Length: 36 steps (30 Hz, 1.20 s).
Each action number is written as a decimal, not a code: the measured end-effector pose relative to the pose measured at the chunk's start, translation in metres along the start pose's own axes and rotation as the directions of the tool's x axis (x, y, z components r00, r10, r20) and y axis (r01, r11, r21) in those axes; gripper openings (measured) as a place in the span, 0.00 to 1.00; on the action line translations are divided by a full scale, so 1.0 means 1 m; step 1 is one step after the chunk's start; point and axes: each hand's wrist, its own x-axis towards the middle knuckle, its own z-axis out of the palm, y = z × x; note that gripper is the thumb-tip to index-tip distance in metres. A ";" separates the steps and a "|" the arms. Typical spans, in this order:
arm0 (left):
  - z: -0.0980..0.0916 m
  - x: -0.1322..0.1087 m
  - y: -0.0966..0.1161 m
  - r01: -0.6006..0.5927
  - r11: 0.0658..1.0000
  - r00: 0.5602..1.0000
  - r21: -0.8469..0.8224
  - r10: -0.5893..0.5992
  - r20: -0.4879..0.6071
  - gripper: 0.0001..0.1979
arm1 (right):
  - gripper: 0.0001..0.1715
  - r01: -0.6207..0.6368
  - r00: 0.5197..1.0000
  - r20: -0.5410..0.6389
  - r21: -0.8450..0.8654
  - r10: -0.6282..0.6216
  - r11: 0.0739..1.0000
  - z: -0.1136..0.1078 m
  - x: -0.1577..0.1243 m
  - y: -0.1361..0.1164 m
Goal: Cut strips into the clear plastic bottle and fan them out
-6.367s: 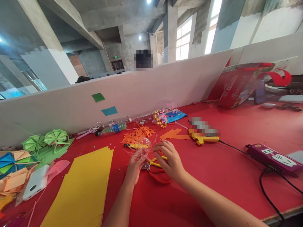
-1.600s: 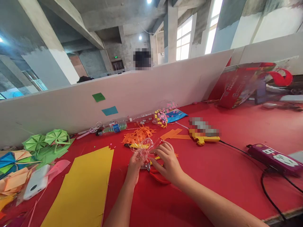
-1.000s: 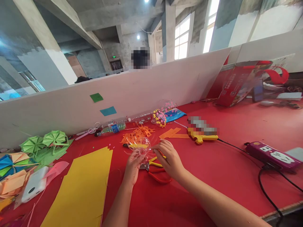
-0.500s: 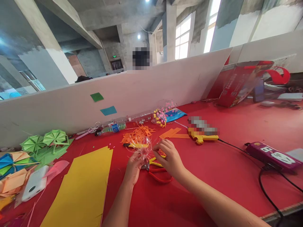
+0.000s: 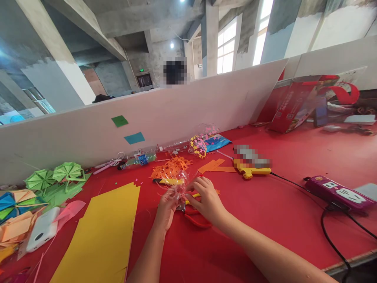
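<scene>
A clear plastic piece with thin cut strips (image 5: 180,181) is held up over the red table. My left hand (image 5: 167,204) grips its lower part from the left. On its right side, my right hand (image 5: 203,195) has its fingertips bent against the plastic; whether they pinch a strip is too small to tell. Under the hands lie scissors with red and yellow handles (image 5: 197,222), partly hidden by my right hand. Just behind the plastic rest a yellow cutter (image 5: 172,182) and a pile of orange paper stars (image 5: 168,168).
Yellow card sheets (image 5: 103,232) lie to the left, beside a white phone (image 5: 43,230) and green folded paper (image 5: 69,171). A yellow glue gun (image 5: 253,171), its cord and a purple power strip (image 5: 338,192) are at right. A bottle (image 5: 141,159) stands near the partition (image 5: 176,114).
My right hand has moved slightly left, bringing its fingertips from beside the clear plastic up against it. My left hand stays around the plastic.
</scene>
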 end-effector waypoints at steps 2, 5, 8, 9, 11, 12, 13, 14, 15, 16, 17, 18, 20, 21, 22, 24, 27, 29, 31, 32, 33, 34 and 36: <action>0.000 0.000 -0.001 0.008 1.000 1.000 -0.009 -0.008 -0.004 0.20 | 0.04 -0.001 1.000 0.001 -0.001 0.001 1.000 0.000 0.000 0.000; -0.001 0.000 -0.001 0.025 1.000 1.000 -0.018 -0.025 0.000 0.19 | 0.05 -0.001 1.000 0.006 -0.005 0.001 1.000 0.001 0.000 0.001; -0.002 0.000 -0.001 0.028 0.999 1.000 -0.016 -0.028 0.002 0.20 | 0.05 0.006 1.000 0.019 -0.006 -0.006 1.000 0.002 -0.001 0.000; -0.002 0.000 -0.001 0.029 1.000 1.000 -0.013 -0.029 0.003 0.19 | 0.06 0.008 1.000 0.023 -0.005 -0.008 1.000 0.002 -0.001 0.000; -0.001 0.000 -0.001 0.031 1.000 0.999 -0.003 -0.031 0.010 0.18 | 0.06 0.017 0.999 0.031 -0.003 -0.016 1.000 0.002 0.000 0.000; -0.001 0.000 -0.001 0.033 0.999 0.999 0.005 -0.033 0.014 0.18 | 0.06 0.022 0.999 0.034 -0.003 -0.022 1.000 0.002 0.000 -0.001; -0.001 0.000 -0.001 0.035 0.999 0.999 0.012 -0.036 0.019 0.17 | 0.05 0.027 0.999 0.038 -0.003 -0.027 1.000 0.002 0.000 -0.001; -0.001 0.000 -0.001 0.038 0.999 0.999 0.017 -0.038 0.021 0.17 | 0.04 0.033 0.999 0.041 -0.004 -0.033 0.999 0.002 0.000 -0.001; 0.000 0.001 -0.002 0.041 0.999 0.999 0.018 -0.041 0.021 0.17 | 0.04 0.039 0.998 0.043 -0.005 -0.038 0.999 0.001 0.000 -0.001; 0.000 0.001 -0.002 0.042 0.999 0.999 0.015 -0.042 0.019 0.18 | 0.03 0.044 0.998 0.046 -0.005 -0.044 0.999 0.002 0.000 -0.001; -0.001 0.001 -0.002 0.041 0.999 0.999 0.009 -0.041 0.015 0.18 | 0.03 0.049 0.998 0.049 -0.006 -0.049 0.999 0.002 0.000 -0.001; -0.001 0.001 -0.003 0.039 0.999 0.999 0.004 -0.039 0.010 0.18 | 0.03 0.054 0.997 0.052 -0.007 -0.054 0.999 0.002 0.000 -0.001; -0.002 0.001 -0.003 0.027 1.000 1.000 -0.007 -0.027 -0.001 0.18 | 0.04 0.063 0.996 0.056 -0.010 -0.063 0.998 0.003 0.000 0.000; -0.002 0.001 -0.003 0.019 1.000 1.000 -0.011 -0.019 -0.003 0.17 | 0.04 0.068 0.996 0.060 -0.013 -0.067 0.998 0.003 0.000 0.000; -0.002 0.001 -0.003 0.010 1.000 1.000 -0.015 -0.010 -0.003 0.17 | 0.05 0.072 0.995 0.064 -0.017 -0.071 0.997 0.003 0.000 0.001; -0.002 0.001 -0.003 -0.005 1.000 1.000 -0.027 0.005 -0.001 0.16 | 0.07 0.079 0.994 0.078 -0.026 -0.076 0.997 0.004 -0.001 0.002; 0.000 0.001 -0.003 -0.016 0.998 1.000 -0.055 0.015 -0.015 0.17 | 0.09 0.089 0.991 0.102 -0.041 -0.085 0.995 0.006 -0.001 0.003; 0.002 0.000 -0.003 -0.018 0.998 0.999 -0.064 0.016 -0.029 0.18 | 0.09 0.099 0.989 0.114 -0.046 -0.093 0.994 0.007 -0.002 0.004; 0.004 -0.001 -0.003 -0.014 0.998 0.999 -0.059 0.012 -0.033 0.18 | 0.08 0.106 0.988 0.117 -0.047 -0.100 0.993 0.008 -0.002 0.004; 0.004 -0.001 -0.003 -0.010 0.999 0.999 -0.053 0.008 -0.032 0.18 | 0.07 0.108 0.988 0.114 -0.047 -0.102 0.993 0.008 -0.002 0.004; 0.004 -0.001 -0.002 -0.006 0.999 0.999 -0.047 0.005 -0.032 0.18 | 0.07 0.108 0.989 0.109 -0.045 -0.103 0.993 0.008 -0.002 0.004; 0.003 -0.001 -0.002 -0.006 0.999 0.999 -0.042 0.005 -0.033 0.18 | 0.07 0.107 0.990 0.100 -0.044 -0.102 0.993 0.007 -0.002 0.003; 0.002 0.000 -0.001 -0.011 1.000 0.999 -0.028 0.009 -0.040 0.18 | 0.07 0.099 0.993 0.075 -0.041 -0.096 0.994 0.005 -0.001 0.002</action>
